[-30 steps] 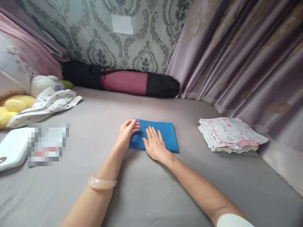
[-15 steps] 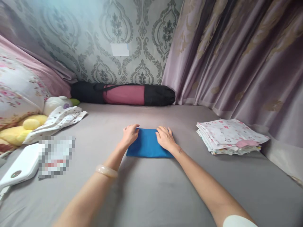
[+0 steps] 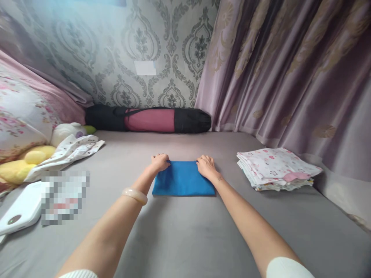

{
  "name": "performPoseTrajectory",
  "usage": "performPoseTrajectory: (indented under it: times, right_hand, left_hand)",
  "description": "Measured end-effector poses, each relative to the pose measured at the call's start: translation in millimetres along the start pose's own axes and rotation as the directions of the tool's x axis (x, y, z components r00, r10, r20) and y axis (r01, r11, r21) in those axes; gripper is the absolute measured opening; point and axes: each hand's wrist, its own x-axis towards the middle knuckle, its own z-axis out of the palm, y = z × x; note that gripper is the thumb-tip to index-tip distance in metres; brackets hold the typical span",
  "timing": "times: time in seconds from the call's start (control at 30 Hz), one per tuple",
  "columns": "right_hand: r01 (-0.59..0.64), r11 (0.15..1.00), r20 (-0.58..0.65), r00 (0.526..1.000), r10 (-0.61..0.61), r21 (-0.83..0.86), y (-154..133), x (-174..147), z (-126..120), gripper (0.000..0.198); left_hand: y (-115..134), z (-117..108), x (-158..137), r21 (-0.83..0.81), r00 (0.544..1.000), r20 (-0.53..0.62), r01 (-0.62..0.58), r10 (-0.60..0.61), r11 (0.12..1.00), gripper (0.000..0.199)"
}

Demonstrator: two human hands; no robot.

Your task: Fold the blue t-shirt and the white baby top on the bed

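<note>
A blue folded cloth [image 3: 183, 179] lies flat on the grey bed sheet in front of me, its straight near edge facing me. At its far left corner is my left hand [image 3: 160, 162], with the fingers curled and the thumb on the cloth's edge. My right hand [image 3: 206, 166] grips the far right corner in the same way, fingers bent over it. The fingertips are partly hidden behind the knuckles. A pale bangle [image 3: 135, 195] circles my left wrist.
To the right sits a stack of folded printed cloths [image 3: 276, 168]. On the left are a white power bank [image 3: 24, 208], a blurred-out packet [image 3: 65, 199], a printed cloth [image 3: 69, 154] and a yellow plush toy [image 3: 14, 170]. A black and red long bag [image 3: 149, 119] lies along the wall.
My right hand has shifted from lying over the cloth's right part to its far right corner, and its fingers have closed. The left fingers have curled in at the left corner. The view tilts slightly.
</note>
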Motion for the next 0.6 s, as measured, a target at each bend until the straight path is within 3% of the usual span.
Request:
performPoseTrajectory:
  times: [0.4, 0.6]
  right_hand:
    - [0.032, 0.998, 0.044, 0.998, -0.035, 0.062, 2.0, -0.3, -8.3, 0.026]
    - [0.084, 0.994, 0.031, 0.996, -0.086, 0.071, 1.9, -9.1, -16.9, 0.028]
  left_hand:
    - [2.5, 2.3, -9.1, 0.028, 0.996, -0.030, -0.080, 0.081, 0.996, 0.016]
    - [0.5, -3.4, -17.5, 0.012, 0.991, -0.080, -0.108, 0.109, 0.994, 0.026]
